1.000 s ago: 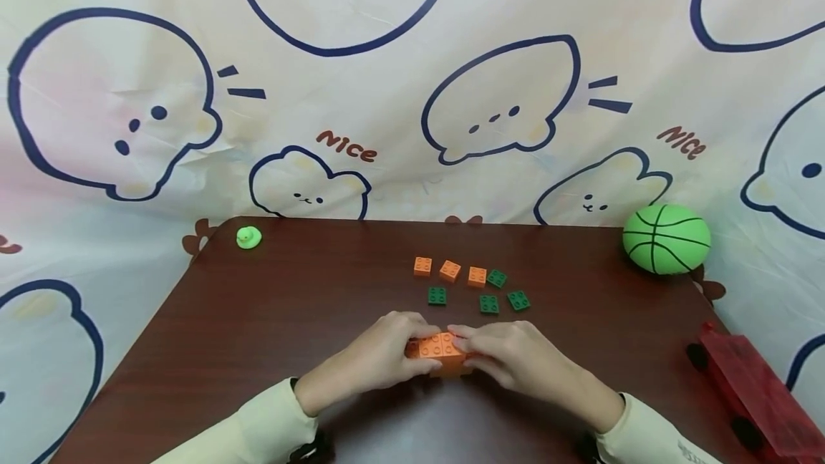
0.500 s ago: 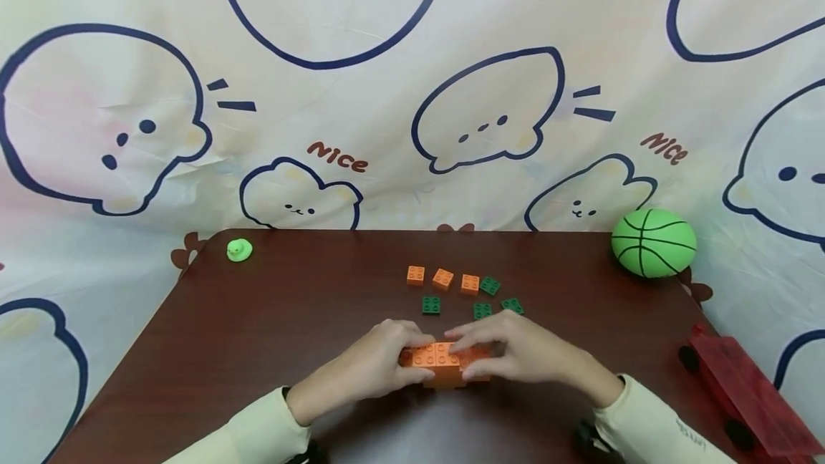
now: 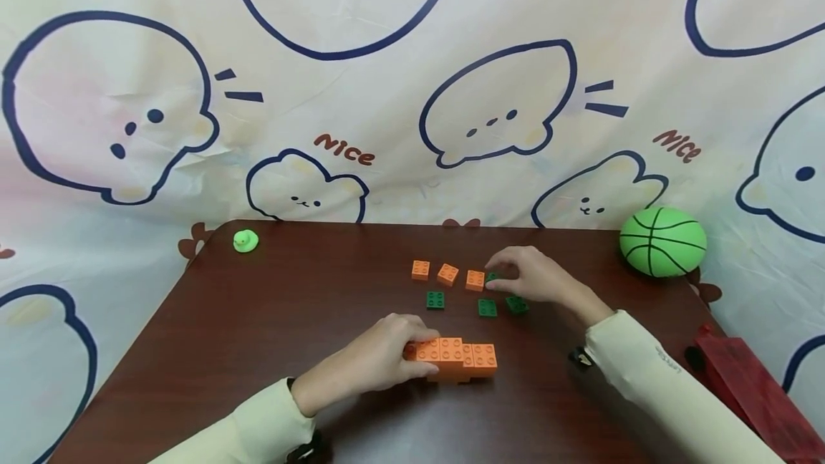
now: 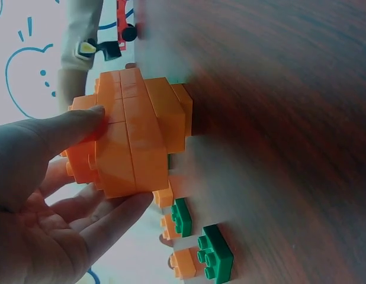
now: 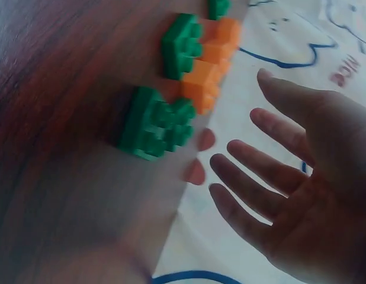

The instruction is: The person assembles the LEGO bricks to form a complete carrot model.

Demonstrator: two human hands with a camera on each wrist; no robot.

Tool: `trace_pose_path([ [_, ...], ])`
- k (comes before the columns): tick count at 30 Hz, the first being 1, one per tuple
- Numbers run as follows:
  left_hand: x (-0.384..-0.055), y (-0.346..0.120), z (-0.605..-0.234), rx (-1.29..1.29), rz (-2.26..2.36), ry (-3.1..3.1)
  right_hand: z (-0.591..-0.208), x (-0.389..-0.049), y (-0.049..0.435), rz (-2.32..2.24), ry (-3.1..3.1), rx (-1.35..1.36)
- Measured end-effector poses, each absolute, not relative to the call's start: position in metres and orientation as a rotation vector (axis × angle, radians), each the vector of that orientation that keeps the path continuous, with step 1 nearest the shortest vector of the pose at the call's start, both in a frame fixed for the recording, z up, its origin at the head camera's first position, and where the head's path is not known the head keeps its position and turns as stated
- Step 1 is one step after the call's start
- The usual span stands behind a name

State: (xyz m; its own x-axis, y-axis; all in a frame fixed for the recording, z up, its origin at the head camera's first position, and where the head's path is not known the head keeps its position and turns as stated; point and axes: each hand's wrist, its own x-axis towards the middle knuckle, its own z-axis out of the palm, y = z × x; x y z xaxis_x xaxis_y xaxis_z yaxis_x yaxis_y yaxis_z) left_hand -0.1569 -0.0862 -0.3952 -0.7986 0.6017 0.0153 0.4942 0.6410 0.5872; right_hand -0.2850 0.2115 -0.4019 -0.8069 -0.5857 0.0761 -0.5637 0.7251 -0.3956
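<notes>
Head view: left hand clamped on left end of stepped orange brick assembly, which sits on the desk. Right hand, thumb and fingers apart, at far green brick, beyond the assembly and to its right; contact unclear. Three loose orange bricks beyond the assembly, three nearer green bricks between. Risk: far green brick sits just beside an orange one, so a wide pinch could knock that; a low palm could shove the green one below it.

Left wrist view: thumb one side, fingers the other; assembly narrows toward the desk. Likely tips or splits if its overhang gets pressed while only one end is held.

Right wrist view: fingers spread, nothing between them; bricks blurred, so a missed pinch seems possible.
</notes>
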Motion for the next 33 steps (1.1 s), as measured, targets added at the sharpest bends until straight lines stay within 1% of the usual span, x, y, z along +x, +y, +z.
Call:
trace_pose_path([
  [4, -0.157, -0.087, -0.394, 0.895, 0.863, 2.663, -0.416, -0.294, 0.202, -0.558, 2.835, -0.927],
  [8, -0.156, -0.086, -0.395, 0.907, 0.863, 2.646, -0.426, -0.298, 0.194, -0.485, 2.867, -0.956],
  [14, -0.158, -0.086, -0.394, 0.899, 0.881, 2.646, -0.435, -0.304, 0.184, -0.449, 2.956, -1.024],
  [18, -0.158, -0.087, -0.394, 0.893, 0.869, 2.651, -0.437, -0.305, 0.181, -0.474, 2.948, -1.013],
  [21, -0.159, -0.087, -0.394, 0.895, 0.858, 2.652, -0.431, -0.301, 0.179, -0.525, 2.93, -0.995],
  [24, -0.159, -0.087, -0.393, 0.897, 0.856, 2.647, -0.416, -0.292, 0.178, -0.612, 2.899, -1.02],
  [28, -0.159, -0.088, -0.393, 0.898, 0.865, 2.644, -0.393, -0.274, 0.181, -0.714, 2.852, -1.155],
  [33, -0.158, -0.088, -0.391, 0.897, 0.867, 2.642, -0.375, -0.244, 0.191, -0.768, 2.792, -1.286],
])
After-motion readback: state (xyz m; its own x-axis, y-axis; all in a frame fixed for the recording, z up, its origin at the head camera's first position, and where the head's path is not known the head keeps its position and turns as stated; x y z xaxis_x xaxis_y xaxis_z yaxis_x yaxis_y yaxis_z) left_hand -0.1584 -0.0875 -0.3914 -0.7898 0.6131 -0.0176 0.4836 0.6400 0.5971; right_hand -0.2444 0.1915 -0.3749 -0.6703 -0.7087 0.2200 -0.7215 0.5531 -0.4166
